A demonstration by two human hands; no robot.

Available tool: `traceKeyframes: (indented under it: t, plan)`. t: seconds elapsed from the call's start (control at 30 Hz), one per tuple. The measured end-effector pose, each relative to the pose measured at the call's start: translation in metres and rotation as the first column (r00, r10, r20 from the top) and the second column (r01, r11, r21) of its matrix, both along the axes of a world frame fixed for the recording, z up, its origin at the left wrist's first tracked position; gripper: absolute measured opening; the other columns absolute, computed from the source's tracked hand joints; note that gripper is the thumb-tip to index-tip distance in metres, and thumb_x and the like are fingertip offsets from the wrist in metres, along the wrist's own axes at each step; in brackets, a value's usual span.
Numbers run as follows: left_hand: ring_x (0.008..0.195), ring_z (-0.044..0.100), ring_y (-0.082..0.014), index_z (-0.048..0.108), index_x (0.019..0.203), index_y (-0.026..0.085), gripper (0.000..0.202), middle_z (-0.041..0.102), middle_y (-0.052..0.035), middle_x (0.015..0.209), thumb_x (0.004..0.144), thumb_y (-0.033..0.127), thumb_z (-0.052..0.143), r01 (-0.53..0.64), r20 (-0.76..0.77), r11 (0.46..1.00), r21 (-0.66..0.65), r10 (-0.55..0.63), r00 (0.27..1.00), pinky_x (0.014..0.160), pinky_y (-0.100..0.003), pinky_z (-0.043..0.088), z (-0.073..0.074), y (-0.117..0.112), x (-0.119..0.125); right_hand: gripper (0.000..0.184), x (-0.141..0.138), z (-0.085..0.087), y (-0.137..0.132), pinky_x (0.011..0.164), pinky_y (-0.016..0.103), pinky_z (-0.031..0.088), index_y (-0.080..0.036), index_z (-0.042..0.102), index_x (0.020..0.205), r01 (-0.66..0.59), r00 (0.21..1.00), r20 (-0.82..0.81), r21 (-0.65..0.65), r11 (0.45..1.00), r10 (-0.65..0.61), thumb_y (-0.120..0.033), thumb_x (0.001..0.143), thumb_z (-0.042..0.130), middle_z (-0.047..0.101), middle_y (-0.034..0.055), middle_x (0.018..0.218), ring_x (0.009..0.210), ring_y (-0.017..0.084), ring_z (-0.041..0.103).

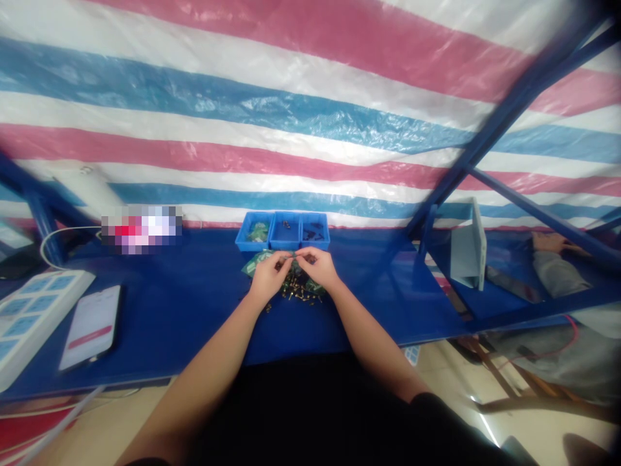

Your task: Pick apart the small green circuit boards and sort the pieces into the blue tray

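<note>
My left hand [268,275] and my right hand [319,267] meet over the blue table [194,310], fingertips pinched together on a small part too tiny to name. Beneath them lies a pile of small brass-coloured parts [297,292] and green circuit boards [256,262]. Just beyond stand three blue bins [284,232] side by side; the left one holds green boards, the other two hold small dark parts.
A phone [92,327] and a white power strip [32,317] lie at the left. A grey bracket [469,249] stands at the right under blue frame bars [509,110]. Another person's hand [550,244] and sleeve rest at far right. A striped tarp hangs behind.
</note>
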State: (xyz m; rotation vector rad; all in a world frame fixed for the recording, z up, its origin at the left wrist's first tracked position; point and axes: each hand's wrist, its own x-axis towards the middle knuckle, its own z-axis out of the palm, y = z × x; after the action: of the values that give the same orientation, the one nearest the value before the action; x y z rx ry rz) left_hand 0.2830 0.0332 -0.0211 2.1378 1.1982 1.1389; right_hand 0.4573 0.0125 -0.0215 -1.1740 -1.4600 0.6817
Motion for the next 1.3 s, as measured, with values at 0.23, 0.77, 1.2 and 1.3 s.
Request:
traceKeyframes:
  t: [0.23, 0.77, 1.2, 1.3]
  plan:
    - [0.068, 0.064, -0.0157, 0.068, 0.1, 0.023, 0.028, 0.071, -0.0009, 0.081, 0.09, 0.045, 0.054, 0.001, 0.004, 1.0, -0.018, -0.001, 1.0, 0.066, -0.026, 0.048, 0.0012, -0.0002, 0.0001, 0.02, 0.0006, -0.0003, 0.0007, 0.064, 0.028, 0.053, -0.018, 0.072, 0.093, 0.008, 1.0, -0.001, 0.02, 1.0, -0.008, -0.032, 0.08, 0.063, 0.074, 0.0048, 0.085, 0.068, 0.016, 0.065]
    - [0.064, 0.063, -0.0155, 0.066, 0.105, 0.023, 0.029, 0.069, 0.0002, 0.074, 0.09, 0.045, 0.055, -0.007, 0.018, 1.0, -0.008, 0.007, 1.0, 0.063, -0.026, 0.048, 0.0017, -0.0008, 0.0002, 0.019, 0.0001, 0.0005, 0.0007, 0.063, 0.028, 0.053, -0.019, 0.072, 0.091, 0.007, 1.0, -0.005, 0.019, 1.0, -0.007, -0.032, 0.08, 0.063, 0.074, 0.0047, 0.084, 0.067, 0.016, 0.065]
    - [0.069, 0.065, -0.016, 0.068, 0.102, 0.022, 0.028, 0.072, -0.002, 0.083, 0.09, 0.044, 0.054, 0.002, 0.019, 1.0, 0.013, -0.002, 1.0, 0.067, -0.026, 0.05, -0.0009, 0.0009, -0.0003, 0.02, 0.0, -0.0023, 0.0019, 0.062, 0.028, 0.053, -0.019, 0.072, 0.092, 0.01, 1.0, 0.009, 0.023, 1.0, -0.01, -0.032, 0.08, 0.063, 0.073, 0.0045, 0.084, 0.067, 0.016, 0.065]
    - [0.062, 0.061, -0.0147, 0.067, 0.105, 0.023, 0.028, 0.068, 0.0, 0.074, 0.09, 0.043, 0.055, 0.011, 0.017, 0.999, 0.033, -0.011, 1.0, 0.063, -0.025, 0.049, -0.0018, 0.0022, -0.0012, 0.02, -0.0004, -0.0023, 0.0017, 0.062, 0.028, 0.054, -0.02, 0.073, 0.091, 0.012, 1.0, 0.009, 0.013, 1.0, -0.012, -0.033, 0.08, 0.063, 0.073, 0.0043, 0.083, 0.067, 0.016, 0.065]
